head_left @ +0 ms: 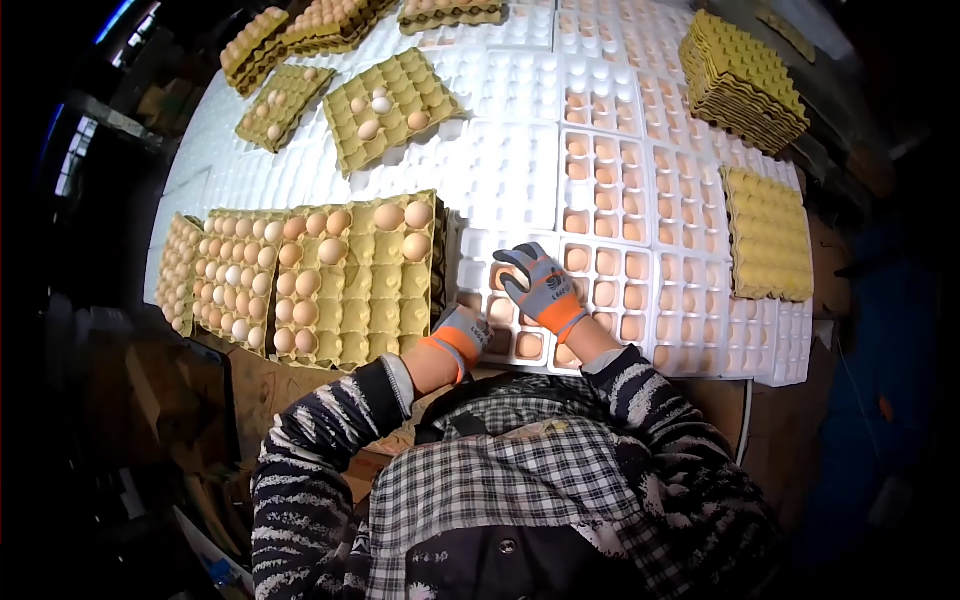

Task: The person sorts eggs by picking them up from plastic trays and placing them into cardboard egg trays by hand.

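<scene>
My right hand (545, 290), in a grey and orange glove, bends its fingers around an egg (515, 275) at a cell of the white foam egg tray (475, 243). My left hand (466, 332), in a matching glove, is low at the same tray's left edge. Its fingers point down beside the cells and are mostly hidden. Several eggs sit in the tray's near cells, below and between my hands. Just left of my left hand lies a stack of pulp egg trays (372, 290); its top tray has eggs on the left and upper right, with bare cups between.
More egg-filled pulp trays (235, 280) lie farther left. Filled foam trays (690, 300) extend right. A partly filled pulp tray (390, 105) rests on foam trays at the back. Pulp trays without eggs (745, 80) are stacked at the back right; another yellow tray (768, 233) lies nearer.
</scene>
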### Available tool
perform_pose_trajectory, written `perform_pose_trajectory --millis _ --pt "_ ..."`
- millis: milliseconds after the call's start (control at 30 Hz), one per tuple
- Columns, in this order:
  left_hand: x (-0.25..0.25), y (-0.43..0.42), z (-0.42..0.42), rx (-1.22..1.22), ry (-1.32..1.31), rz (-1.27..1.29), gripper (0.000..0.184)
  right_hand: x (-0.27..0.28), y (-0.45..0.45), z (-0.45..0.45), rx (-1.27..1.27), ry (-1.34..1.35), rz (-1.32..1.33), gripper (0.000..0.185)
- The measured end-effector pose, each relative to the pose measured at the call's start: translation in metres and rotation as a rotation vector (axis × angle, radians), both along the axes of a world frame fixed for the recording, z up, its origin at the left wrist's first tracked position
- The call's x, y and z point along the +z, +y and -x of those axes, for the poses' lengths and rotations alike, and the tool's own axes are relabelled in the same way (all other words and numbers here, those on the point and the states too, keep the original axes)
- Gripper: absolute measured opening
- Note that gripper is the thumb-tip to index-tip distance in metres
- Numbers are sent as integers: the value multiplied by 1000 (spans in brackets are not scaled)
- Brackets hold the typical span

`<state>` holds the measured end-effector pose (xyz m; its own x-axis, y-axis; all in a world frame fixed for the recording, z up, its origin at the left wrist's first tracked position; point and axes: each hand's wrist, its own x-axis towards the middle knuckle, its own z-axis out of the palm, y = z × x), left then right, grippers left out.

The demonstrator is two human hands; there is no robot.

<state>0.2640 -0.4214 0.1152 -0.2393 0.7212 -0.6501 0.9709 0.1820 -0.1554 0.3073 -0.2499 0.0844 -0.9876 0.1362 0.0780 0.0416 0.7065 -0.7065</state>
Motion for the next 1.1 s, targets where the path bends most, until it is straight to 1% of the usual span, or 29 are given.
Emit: perform_pose_trajectory --millis 67,133,167,200,267,300,333,367,400,433,467,500,533,567,600,633,667,700,733,767,800,867,933,967,1033,1100 --pt "-5 2 1 -40 -17 29 18 -14 6 -2 15 -19 8 37" --pt "4 9 11 17 -57 57 21 -51 13 -5 160 131 -367 35" --pt "3 13 21 148 -103 -95 25 -60 17 -7 208 150 -363 36" --pt "4 16 31 281 -150 -247 31 -59 19 -8 202 188 -288 40" --pt "0 31 48 329 -84 -398 46 -55 20 -14 104 64 -125 45" --pt "-15 35 55 305 -70 -381 48 -76 22 -15 61 143 -125 48" --pt "-27 35 60 289 -52 -358 50 -77 23 -12 46 181 -57 47" --pt "-18 37 57 278 -44 -315 51 -72 23 -7 51 247 35 46" --pt "-8 39 53 272 -38 -272 52 -68 24 -5 43 208 178 45" --pt "-7 41 51 309 -39 -302 52 -59 25 -4 8 128 352 45" --pt "-6 36 51 341 -41 -332 52 -69 28 1 -4 126 535 43" --pt "13 23 53 327 -88 -465 53 -72 30 7 -79 72 879 42" --pt "36 12 53 307 -134 -601 54 -80 35 13 -199 80 987 42" --pt "50 -15 46 346 -127 -908 53 -69 33 20 -262 115 886 42" --pt "84 -45 43 398 -162 -1028 53 -42 31 24 -327 155 783 42" --pt "105 -77 40 487 -100 -1086 51 -14 20 30 -223 223 703 41" --pt "111 -112 42 541 22 -1127 50 22 -1 39 -122 290 621 40" --pt "127 -149 40 673 137 -1051 49 65 -30 47 17 332 514 39" --pt "127 -188 40 719 228 -1013 50 91 -53 57 176 297 451 40" --pt "123 -226 41 796 276 -898 52 111 -80 69 339 371 273 41" --pt "116 -254 40 871 321 -782 54 125 -111 80 464 296 179 34" --pt "102 -283 40 916 289 -767 54 112 -175 109 626 297 -50 31" --pt "86 -298 45 963 253 -751 55 121 -228 130 776 78 -316 30" --pt "78 -301 51 961 203 -855 52 117 -243 134 780 75 -325 30" --pt "67 -315 57 934 112 -1027 49 103 -267 143 769 -21 -492 29" --pt "65 -323 60 952 71 -1093 49 99 -269 146 772 -5 -497 29"
